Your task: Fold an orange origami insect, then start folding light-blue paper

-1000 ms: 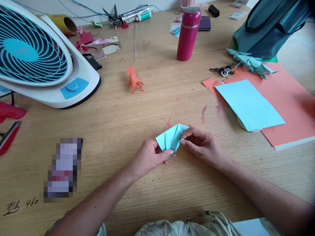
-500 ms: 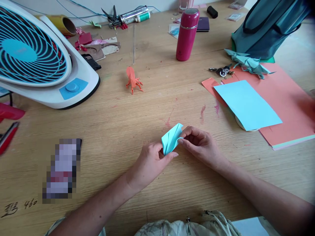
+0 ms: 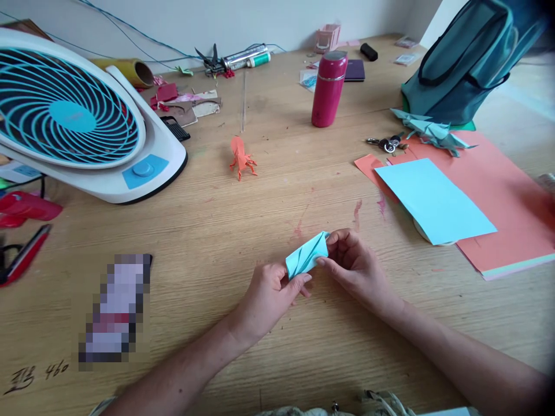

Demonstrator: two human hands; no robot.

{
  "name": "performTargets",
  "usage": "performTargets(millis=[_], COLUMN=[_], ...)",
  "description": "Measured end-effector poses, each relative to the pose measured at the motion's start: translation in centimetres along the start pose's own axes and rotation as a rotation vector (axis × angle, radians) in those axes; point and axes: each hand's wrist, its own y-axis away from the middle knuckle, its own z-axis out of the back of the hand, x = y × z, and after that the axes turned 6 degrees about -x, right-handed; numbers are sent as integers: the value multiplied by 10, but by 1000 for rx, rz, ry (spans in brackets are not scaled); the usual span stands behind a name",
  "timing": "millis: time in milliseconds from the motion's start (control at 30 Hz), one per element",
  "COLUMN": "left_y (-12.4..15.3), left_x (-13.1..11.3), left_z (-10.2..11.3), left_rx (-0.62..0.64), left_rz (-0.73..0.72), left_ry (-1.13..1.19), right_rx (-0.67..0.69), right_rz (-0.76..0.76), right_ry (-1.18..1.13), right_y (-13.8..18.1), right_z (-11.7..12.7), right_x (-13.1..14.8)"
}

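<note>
A small piece of folded light-blue paper [image 3: 307, 256] is held up over the table between my two hands. My left hand [image 3: 271, 292] pinches its left end, thumb in front along the lower edge and fingers behind. At the right end, my right hand [image 3: 353, 263] grips it, the thumb on the front and the fingertips behind, partly hidden by the paper. Diagonal creases and layered flaps show on the paper's face. Beyond my hands stands an orange origami insect [image 3: 241, 158] with thin folded legs.
A fan [image 3: 143, 167] stands left, with a pixelated flat object [image 3: 116, 309] nearer me. A magenta flask [image 3: 329, 89] stands at the back. To the right, a flat blue sheet [image 3: 436, 199] overlaps orange paper [image 3: 511, 202], near keys [image 3: 388, 144], a blue-green origami figure [image 3: 433, 132] and a bag [image 3: 459, 69].
The right hand's thumb has moved onto the paper's front and its fingers behind, and the right-end flap lies flatter. The camera view has shifted, so the scene sits slightly lower.
</note>
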Motion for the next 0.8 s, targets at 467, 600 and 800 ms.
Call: performTargets(millis=[467, 600, 800], left_y=[-9, -8, -7], left_x=[2, 0, 1], left_z=[0, -1, -4], left_rx=[126, 133, 138], left_rz=[132, 150, 109], left_ry=[331, 348, 332], right_rx=[160, 154, 143], right_rz=[-94, -65, -95], right_ry=[-1, 28, 13], right_y=[-2, -3, -4], right_z=[3, 5, 5], right_x=[6, 8, 12])
